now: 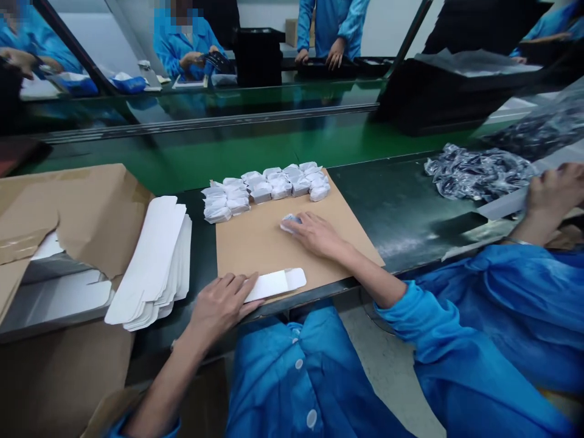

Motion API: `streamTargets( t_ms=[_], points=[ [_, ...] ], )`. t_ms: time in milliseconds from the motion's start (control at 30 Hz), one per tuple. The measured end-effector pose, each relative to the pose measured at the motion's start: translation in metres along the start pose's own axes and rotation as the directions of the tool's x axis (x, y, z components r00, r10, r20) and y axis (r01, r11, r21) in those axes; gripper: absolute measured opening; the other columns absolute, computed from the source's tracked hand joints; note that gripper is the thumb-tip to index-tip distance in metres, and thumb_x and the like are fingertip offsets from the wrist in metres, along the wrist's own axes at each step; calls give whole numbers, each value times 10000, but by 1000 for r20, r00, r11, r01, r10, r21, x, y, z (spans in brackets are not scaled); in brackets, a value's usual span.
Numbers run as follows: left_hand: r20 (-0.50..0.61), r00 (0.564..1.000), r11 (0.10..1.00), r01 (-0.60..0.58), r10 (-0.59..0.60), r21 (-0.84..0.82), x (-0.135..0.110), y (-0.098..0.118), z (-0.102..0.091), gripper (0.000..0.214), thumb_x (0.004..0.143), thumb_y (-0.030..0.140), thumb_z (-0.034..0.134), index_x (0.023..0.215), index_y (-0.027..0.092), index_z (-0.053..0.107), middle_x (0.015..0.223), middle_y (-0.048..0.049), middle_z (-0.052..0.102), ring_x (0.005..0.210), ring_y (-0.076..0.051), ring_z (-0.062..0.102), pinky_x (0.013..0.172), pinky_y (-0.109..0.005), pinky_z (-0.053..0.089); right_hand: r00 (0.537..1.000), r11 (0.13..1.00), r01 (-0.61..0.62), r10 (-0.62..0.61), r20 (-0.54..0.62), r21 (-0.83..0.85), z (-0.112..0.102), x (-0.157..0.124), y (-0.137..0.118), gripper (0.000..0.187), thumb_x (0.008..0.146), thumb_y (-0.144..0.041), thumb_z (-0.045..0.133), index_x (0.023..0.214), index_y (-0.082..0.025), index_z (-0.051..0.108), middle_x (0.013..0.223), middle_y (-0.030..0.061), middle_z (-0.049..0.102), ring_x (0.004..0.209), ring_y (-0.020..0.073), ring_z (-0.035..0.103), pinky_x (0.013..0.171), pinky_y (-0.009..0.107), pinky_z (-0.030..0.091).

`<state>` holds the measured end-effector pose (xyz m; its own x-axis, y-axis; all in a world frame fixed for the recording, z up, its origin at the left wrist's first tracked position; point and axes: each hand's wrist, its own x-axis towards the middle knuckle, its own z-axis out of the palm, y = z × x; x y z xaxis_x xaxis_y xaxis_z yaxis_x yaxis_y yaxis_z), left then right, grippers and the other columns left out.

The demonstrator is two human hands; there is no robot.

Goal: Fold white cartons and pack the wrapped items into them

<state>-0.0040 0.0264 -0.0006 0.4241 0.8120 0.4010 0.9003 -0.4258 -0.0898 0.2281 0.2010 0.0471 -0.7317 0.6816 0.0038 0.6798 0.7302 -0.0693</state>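
My left hand (224,304) is closed around one end of a small white carton (278,284), whose flap end points right, low over the brown cardboard sheet (255,243). Farther up the sheet, my right hand (317,234) has its fingers on a small package in clear, shiny wrap (290,223); the fingers partly cover it. Along the sheet's far edge stand several small white paper-wrapped bundles (262,185) in rows. Left of the sheet lies a stack of flat white cartons (150,261).
An opened cardboard box (91,213) holding more white cartons sits at the left. On the right lies a pile of clear plastic-wrapped items (479,170), beside a co-worker's hand (554,188). A green conveyor (219,149) runs behind; several co-workers in blue are beyond it.
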Motion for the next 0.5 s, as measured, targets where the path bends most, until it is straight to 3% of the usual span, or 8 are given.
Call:
streamTargets(
  t_ms=[100,167,233,300,367,433,500],
  points=[
    [-34,996,997,82,-82,-15,-7,2,3,407,883,479,595,1193,220,646,884,-62,723,781,-210,645,657,-332,439,999,998,-10,7,47,65,-17,-20,17,605,972,-358,491,1532,-257,287,1089,98,674,962,245,610,825,345,447],
    [-34,994,994,108,-108,-18,-5,2,5,404,875,484,603,1182,225,653,847,-59,716,776,-216,644,649,-334,433,999,998,7,-9,32,57,-27,-19,22,524,981,-219,421,1498,-282,369,1127,91,679,944,233,628,799,334,444],
    [-33,994,994,108,-108,-12,-2,2,4,407,871,489,606,1177,226,657,827,-57,713,777,-220,642,650,-332,430,989,989,145,-145,-2,16,-33,-10,22,548,942,-78,371,1424,-316,482,1300,78,607,1057,237,599,836,344,434],
    [-35,995,995,96,-97,-22,-2,1,2,413,866,490,613,1183,229,656,833,-57,716,781,-219,641,660,-326,436,943,943,332,-333,26,19,-32,1,20,537,915,-36,377,1316,-325,588,1419,42,520,1165,243,538,878,357,426],
    [-55,994,995,91,-92,-28,-6,-1,0,421,858,485,626,1194,233,652,846,-54,720,777,-215,640,667,-322,445,906,911,403,-411,106,86,-26,8,19,450,900,-52,435,1195,-305,663,1359,31,569,1142,230,541,873,346,431],
    [-103,988,993,116,-116,-8,-12,-4,-2,438,846,477,647,1210,235,641,875,-49,728,770,-212,641,664,-321,449,935,942,301,-323,149,149,-18,11,24,340,863,-102,551,1131,-262,683,1194,53,649,1048,219,580,844,325,442],
    [-162,973,986,168,-163,20,-19,-6,-3,463,835,469,664,1234,237,621,917,-49,737,771,-210,645,666,-319,450,980,977,141,-161,119,163,-12,5,30,319,828,-191,648,1147,-206,660,1123,89,648,1008,240,594,833,337,452]
  ],
)
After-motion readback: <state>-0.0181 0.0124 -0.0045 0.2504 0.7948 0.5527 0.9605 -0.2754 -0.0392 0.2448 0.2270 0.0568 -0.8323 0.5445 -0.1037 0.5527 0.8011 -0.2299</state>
